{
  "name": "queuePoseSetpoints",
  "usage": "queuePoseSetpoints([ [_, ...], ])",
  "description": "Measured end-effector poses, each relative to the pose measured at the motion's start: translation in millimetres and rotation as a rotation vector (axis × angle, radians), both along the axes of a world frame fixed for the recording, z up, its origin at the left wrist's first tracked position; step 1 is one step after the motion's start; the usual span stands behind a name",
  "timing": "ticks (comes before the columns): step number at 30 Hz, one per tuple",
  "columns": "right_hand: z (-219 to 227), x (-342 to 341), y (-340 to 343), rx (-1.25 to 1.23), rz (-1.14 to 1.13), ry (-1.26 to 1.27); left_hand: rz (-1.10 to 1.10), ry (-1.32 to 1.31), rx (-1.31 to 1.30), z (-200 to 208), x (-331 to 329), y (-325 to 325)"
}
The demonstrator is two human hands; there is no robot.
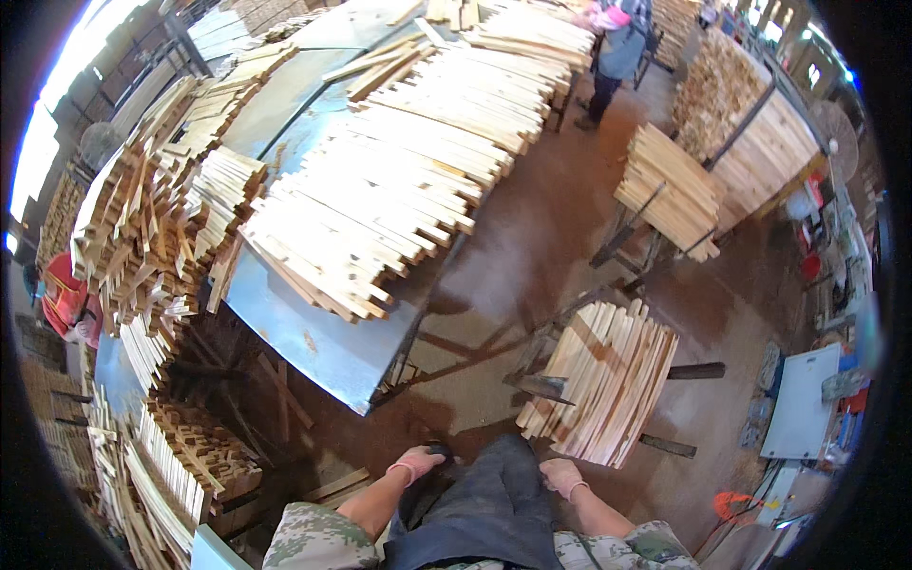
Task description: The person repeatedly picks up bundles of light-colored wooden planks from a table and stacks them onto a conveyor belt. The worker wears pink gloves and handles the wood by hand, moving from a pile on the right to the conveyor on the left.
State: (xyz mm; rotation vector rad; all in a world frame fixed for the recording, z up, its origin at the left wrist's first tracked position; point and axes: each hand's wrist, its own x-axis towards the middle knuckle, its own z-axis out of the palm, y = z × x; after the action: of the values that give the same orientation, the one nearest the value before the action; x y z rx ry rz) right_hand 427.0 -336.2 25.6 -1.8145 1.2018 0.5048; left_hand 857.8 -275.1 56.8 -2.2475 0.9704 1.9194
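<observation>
My left hand (pixel 416 464), in a pale pink glove, is closed low beside my dark apron (pixel 489 503). A small black thing (pixel 439 450) shows at its fingers, too small to make out. On the apron's other side my right hand (pixel 562 477), gloved alike, has its fingers curled in; anything inside them is hidden. Just beyond the right hand lies a stack of wooden strips (pixel 608 380) on a low stand with dark metal arms. Ahead to the left, a long row of pale wooden strips (pixel 380 180) covers much of a blue-grey metal table (pixel 328 347).
Piled strips (pixel 161 228) stand at the left, near a person in red (pixel 66 299). Another person (pixel 617 52) is at the table's far end. A second loaded stand (pixel 670 190) and a tall wood stack (pixel 731 104) are at the right. A white board (pixel 801 401) is nearer.
</observation>
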Motion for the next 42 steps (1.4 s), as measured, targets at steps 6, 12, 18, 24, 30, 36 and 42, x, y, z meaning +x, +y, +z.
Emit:
queuePoseSetpoints([
  [6, 76, 176, -59, -0.051, -0.325, -0.136, 0.682, 0.172, 0.005, 11, 141, 45],
  [12, 106, 289, -175, -0.019, -0.496, -0.524, 1.143, 0.416, -0.337, 66, 229, -3],
  [18, 119, 358, -354, -0.44, -0.81, -0.706, 1.178, 0.309, -0.571, 105, 272, -123],
  [24, 134, 401, -487, -0.451, -0.815, -0.697, 1.218, 0.282, -0.53, 109, 301, -230],
  [30, 115, 412, -540, -0.475, -0.938, -0.687, 1.313, 0.185, -0.484, 86, 304, -287],
  [36, 62, 410, -566, -0.281, -1.006, -0.737, 1.232, -0.035, -0.499, 76, 301, -291],
  [42, 39, 413, -569, -0.376, -1.016, -0.666, 1.235, -0.058, -0.462, 107, 292, -310],
])
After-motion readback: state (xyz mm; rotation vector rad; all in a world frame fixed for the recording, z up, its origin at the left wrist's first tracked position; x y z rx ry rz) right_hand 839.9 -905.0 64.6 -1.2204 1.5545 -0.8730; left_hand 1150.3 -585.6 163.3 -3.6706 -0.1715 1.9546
